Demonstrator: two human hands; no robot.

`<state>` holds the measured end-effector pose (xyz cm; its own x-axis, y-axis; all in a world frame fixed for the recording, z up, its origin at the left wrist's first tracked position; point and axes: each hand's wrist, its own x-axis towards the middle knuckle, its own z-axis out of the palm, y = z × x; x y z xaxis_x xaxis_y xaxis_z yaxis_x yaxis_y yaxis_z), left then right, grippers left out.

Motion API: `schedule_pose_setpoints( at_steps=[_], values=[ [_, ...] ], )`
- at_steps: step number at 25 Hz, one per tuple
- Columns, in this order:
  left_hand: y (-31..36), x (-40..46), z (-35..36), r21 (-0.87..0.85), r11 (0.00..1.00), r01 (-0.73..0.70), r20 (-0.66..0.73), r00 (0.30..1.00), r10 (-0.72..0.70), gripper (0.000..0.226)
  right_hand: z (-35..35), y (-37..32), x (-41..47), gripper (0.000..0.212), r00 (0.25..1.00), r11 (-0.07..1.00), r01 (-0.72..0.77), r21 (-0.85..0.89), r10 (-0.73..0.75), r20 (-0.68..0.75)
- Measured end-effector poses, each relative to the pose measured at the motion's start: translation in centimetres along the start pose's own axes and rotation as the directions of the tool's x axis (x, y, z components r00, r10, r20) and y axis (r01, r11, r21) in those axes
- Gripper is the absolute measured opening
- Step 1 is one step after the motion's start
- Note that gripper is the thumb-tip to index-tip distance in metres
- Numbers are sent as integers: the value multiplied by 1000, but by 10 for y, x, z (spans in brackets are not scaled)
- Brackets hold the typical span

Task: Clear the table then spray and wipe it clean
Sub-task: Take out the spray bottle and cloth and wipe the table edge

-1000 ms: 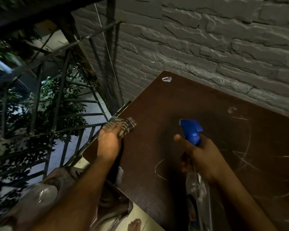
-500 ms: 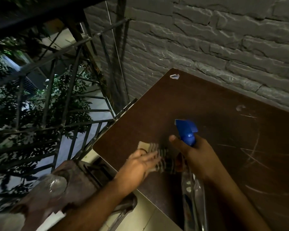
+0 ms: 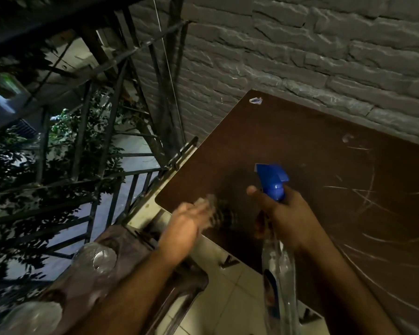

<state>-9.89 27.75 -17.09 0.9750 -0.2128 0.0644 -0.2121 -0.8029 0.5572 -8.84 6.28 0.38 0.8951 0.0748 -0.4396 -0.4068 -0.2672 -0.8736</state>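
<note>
The dark brown table showed pale scratches. The left hand pressed a blurred striped cloth at its near edge — grip unclear — while the right hand clasped the clear, blue-nozzled spray bottle just beside it.

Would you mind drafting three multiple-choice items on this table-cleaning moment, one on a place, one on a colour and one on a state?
1. Where on the table is the left hand with the cloth?
A. by the wall
B. near the front corner
C. in the middle

2. What colour is the head of the spray bottle?
A. red
B. white
C. blue

3. How does the right hand stand?
A. gripping the bottle's neck
B. flat on the table
C. hanging idle

Answers:
1 B, the blurred hand and cloth lie beside the near corner.
2 C, the trigger head is bright blue.
3 A, fingers wrap the neck below the head.
</note>
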Motion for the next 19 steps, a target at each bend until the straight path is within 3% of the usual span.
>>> schedule_pose_setpoints(
  at_steps=[2,4,5,6,7,9,10,12,14,15,17,19],
  values=[
    [-43,16,-21,54,955,291,-165,946,-279,46,4,1,-7,26,1000,1000,-4,2,4,-31],
    [-41,15,-22,79,931,356,-218,918,-333,44,7,4,-13,27,999,1000,-3,-14,2,-48],
    [-18,8,-17,101,954,283,-187,947,-262,39,9,5,-16,26,999,1000,4,-27,-6,-52],
    [2,-3,-5,134,986,103,-123,989,-87,36,12,7,-18,25,998,999,15,-39,-17,-56],
    [24,-18,8,200,972,-122,-61,989,136,37,14,9,-21,25,998,998,25,-50,-28,-54],
    [27,-27,17,274,905,-326,81,945,316,45,18,10,-23,24,998,998,41,-53,-44,-54],
    [12,-16,12,315,896,-314,27,946,322,47,19,10,-23,25,997,998,44,-48,-46,-56],
    [-25,15,-10,270,962,43,-134,991,-7,45,16,10,-24,26,997,999,34,-31,-36,-69],
    [-59,33,-30,165,904,394,-247,904,-349,44,11,11,-24,27,997,999,14,-41,-17,-75],
    [-65,39,-33,172,877,450,-281,875,-394,44,8,12,-25,27,997,999,6,-47,-10,-74],
    [-49,45,-18,231,877,421,-272,894,-357,45,0,15,-23,27,996,999,-2,-49,-3,-85],
    [-5,42,12,309,939,148,-139,984,-109,45,-9,18,-20,27,994,999,-14,-44,9,-106]
  ],
)
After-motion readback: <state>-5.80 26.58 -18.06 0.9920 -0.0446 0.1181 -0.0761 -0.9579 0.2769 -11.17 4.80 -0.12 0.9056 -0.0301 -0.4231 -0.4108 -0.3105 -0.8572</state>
